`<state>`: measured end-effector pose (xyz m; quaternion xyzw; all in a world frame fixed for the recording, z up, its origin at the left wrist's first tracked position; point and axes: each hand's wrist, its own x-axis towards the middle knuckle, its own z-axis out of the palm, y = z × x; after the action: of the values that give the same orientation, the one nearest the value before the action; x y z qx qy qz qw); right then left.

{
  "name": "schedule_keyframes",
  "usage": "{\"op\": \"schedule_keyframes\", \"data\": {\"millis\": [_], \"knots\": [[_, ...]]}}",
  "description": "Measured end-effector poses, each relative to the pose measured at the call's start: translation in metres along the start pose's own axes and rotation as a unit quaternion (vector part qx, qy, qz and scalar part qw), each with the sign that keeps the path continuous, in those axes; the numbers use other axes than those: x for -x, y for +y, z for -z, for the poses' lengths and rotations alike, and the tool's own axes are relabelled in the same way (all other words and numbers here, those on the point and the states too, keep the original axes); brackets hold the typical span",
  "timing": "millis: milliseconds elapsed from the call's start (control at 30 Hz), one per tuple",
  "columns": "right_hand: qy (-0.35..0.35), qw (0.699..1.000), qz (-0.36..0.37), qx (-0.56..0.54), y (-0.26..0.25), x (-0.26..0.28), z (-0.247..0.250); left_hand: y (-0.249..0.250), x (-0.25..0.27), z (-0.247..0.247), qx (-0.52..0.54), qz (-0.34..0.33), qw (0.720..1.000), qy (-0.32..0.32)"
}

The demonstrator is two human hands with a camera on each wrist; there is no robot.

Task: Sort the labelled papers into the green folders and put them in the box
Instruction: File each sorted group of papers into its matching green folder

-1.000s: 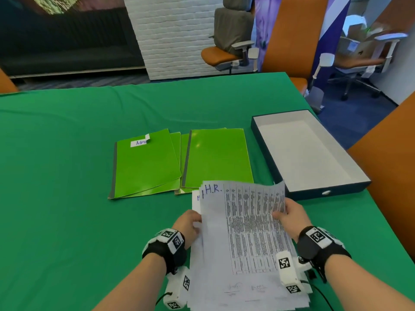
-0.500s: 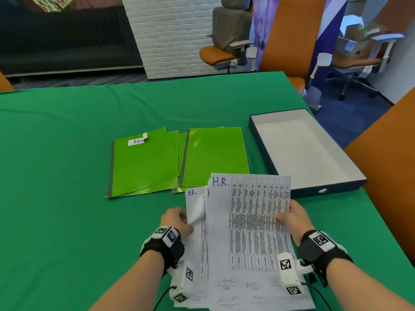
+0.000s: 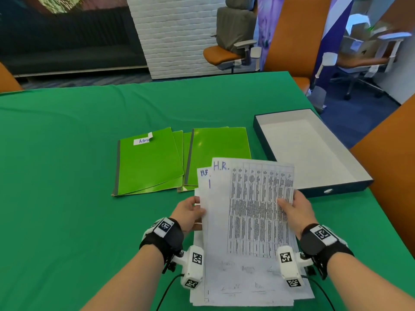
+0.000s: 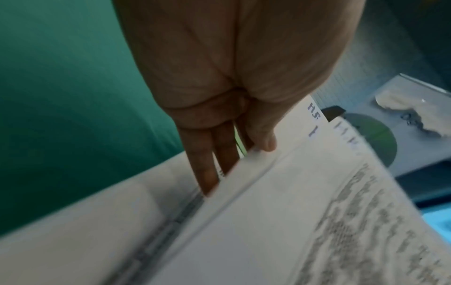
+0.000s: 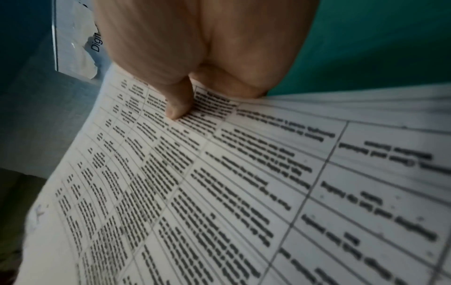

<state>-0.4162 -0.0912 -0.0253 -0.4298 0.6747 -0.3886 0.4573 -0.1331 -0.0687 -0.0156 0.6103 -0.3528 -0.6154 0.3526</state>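
H.R. sheets in hand, unfiled.
Your left hand (image 3: 187,213) and right hand (image 3: 296,211) each pinch a side of the papers (image 3: 251,212); the green folders (image 3: 182,160) lie just beyond, nearer your left.

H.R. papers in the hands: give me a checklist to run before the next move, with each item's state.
1. Top white printed sheet reads H.R.: ok.
2. Sheet behind it also starts with H: ok, the rest is hidden.
3. Right hand pinches the sheets' right edge, thumb on top: ok.
4. Left hand has its fingers between the sheets at the left edge: ok.
5. A green folder labelled H.R. is found: not ok; only the left glossy green folder shows a label, "Adm"; the right one shows none.
6. Shallow dark box with white inside is open: ok.
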Motion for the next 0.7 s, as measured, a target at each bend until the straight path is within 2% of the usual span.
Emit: {"op": "schedule_keyframes", "data": {"millis": [67, 100, 133, 167, 200, 300, 433, 700], "knots": [[0.019, 1.0, 0.006, -0.003, -0.005, -0.002, 0.007, -0.006, -0.003, 0.003, -0.127, -0.007, 0.991, 0.03], [0.023, 1.0, 0.007, -0.008, -0.007, -0.003, 0.011, -0.008, -0.004, 0.005, -0.235, -0.007, 0.971, 0.053], [0.028, 0.999, 0.005, -0.016, -0.007, -0.005, 0.013, -0.011, -0.004, 0.006, -0.34, 0.002, 0.938, 0.065], [0.033, 0.999, 0.003, -0.027, -0.006, -0.006, 0.015, -0.016, -0.004, 0.007, -0.415, 0.016, 0.907, 0.07], [0.04, 0.999, -0.001, -0.037, -0.006, -0.006, 0.017, -0.019, -0.003, 0.007, -0.45, 0.031, 0.889, 0.072], [0.044, 0.998, -0.008, -0.042, -0.004, -0.005, 0.017, -0.023, 0.0, 0.001, -0.464, 0.048, 0.88, 0.089], [0.038, 0.999, -0.005, -0.028, -0.003, -0.001, 0.012, -0.022, -0.006, 0.003, -0.44, 0.073, 0.889, 0.104], [0.066, 0.997, 0.009, 0.03, -0.019, 0.001, 0.008, -0.027, -0.003, 0.025, -0.421, 0.052, 0.894, 0.148]]}}
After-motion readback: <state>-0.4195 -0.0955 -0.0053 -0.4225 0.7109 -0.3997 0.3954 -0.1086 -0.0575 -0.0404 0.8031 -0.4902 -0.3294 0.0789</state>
